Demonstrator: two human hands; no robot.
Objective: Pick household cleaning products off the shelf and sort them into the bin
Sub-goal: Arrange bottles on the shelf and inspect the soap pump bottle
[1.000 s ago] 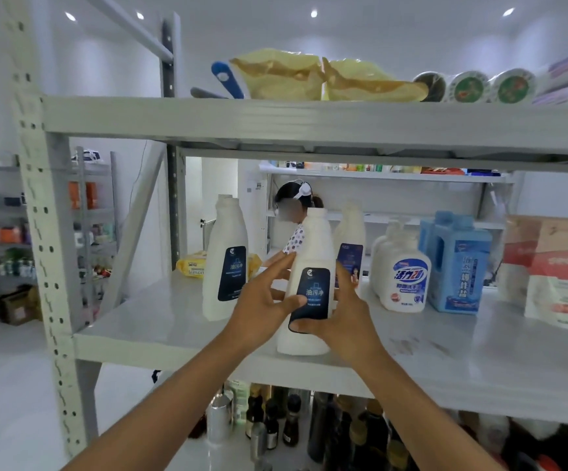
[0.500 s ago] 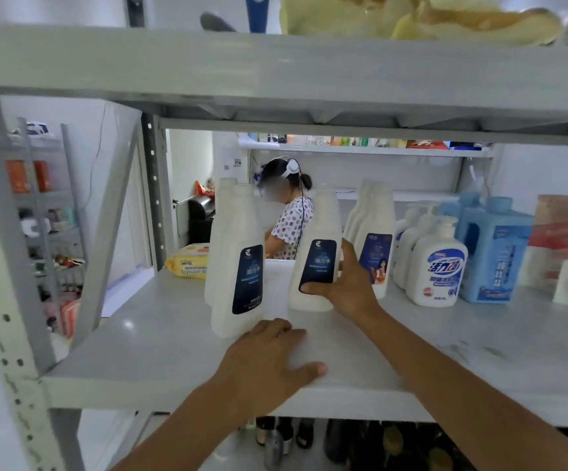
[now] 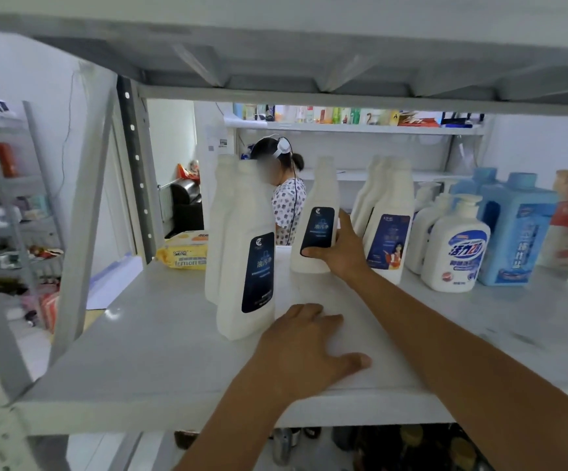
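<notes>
The right hand point(image 3: 338, 254) wraps its fingers round a dark-labelled white bottle point(image 3: 316, 195) standing far back on the shelf point(image 3: 139, 334), while the left hand point(image 3: 304, 348) lies flat near its front edge, fingers spread.

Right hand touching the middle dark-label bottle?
Touching. Head view: the right hand grips the middle dark-label bottle, thumb across its label's lower edge.

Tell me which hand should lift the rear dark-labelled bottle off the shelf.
Right. The right hand grips that bottle, thumb curled round its front. The left hand rests flat on the shelf nearer the front edge, holding nothing.
</notes>
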